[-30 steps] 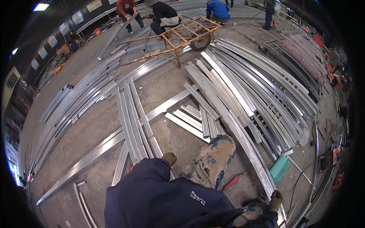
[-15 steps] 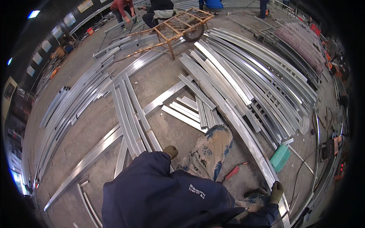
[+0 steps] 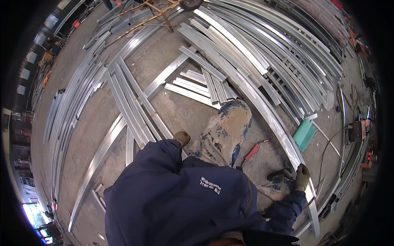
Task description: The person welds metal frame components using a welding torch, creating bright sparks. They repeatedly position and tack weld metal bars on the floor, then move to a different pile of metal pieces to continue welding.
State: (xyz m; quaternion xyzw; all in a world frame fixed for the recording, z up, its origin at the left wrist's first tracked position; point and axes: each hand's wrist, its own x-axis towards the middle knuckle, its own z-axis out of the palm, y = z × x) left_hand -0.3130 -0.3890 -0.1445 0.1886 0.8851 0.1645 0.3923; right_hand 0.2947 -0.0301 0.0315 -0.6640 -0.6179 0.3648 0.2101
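My right hand (image 3: 302, 177), in an olive glove, closes on the edge of a long silvery metal profile (image 3: 274, 128) lying along my right side. My left hand (image 3: 182, 138), gloved alike, is curled into a fist beside several long metal channels (image 3: 130, 104); whatever its fingers may hold is hidden. One bent knee in paint-stained trousers (image 3: 228, 126) stands between my hands. A red-handled tool (image 3: 252, 152) lies on the floor right of that knee. Short metal pieces (image 3: 193, 91) lie just beyond it.
Long profiles (image 3: 283, 61) are spread in a wide stack at the far right, and more (image 3: 76, 88) lie at the left. A rusty wheeled frame (image 3: 166, 20) stands at the back. A green bent sheet (image 3: 304, 134) and a dark cable (image 3: 324, 158) lie at the right.
The view has tipped downward, so things appear higher and the people at the back are mostly out of sight. Both hands keep their closed pose, with the right still on the metal profile.
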